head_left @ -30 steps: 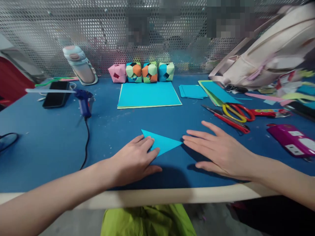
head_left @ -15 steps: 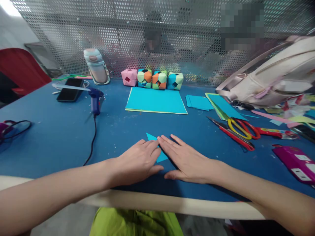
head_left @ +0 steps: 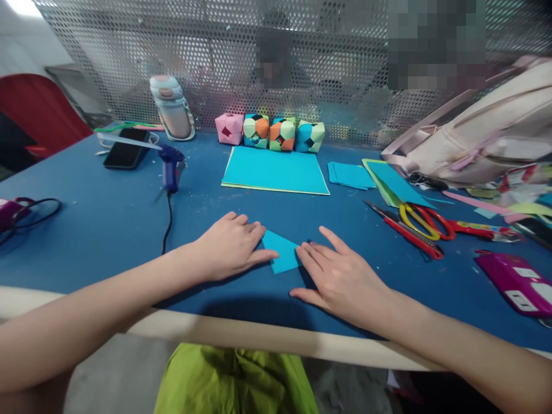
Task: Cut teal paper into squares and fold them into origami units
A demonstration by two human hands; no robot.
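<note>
"Left hand (head_left: pixel 233 247) and right hand (head_left: pixel 342 279): how do they stand?"

"Both are palm down and open, gripping nothing that I can see. The left stretches its thumb out to the side; the right spreads its fingers."

"And the folded blue paper (head_left: pixel 282 253)?"

"Flat on the blue table (head_left: pixel 207 201), just below the centre of the frame, between the two: to the right of one hand, to the left of the other."

"Which is nearer?"

"Neither. The left thumb tip lies over the paper's left side, and the right fingertips meet its right end."

"Its long axis?"

"I cannot tell, since the right fingers seem to cover part of that end. What shows is an upper edge sloping down from the upper left corner towards the right hand."
</note>
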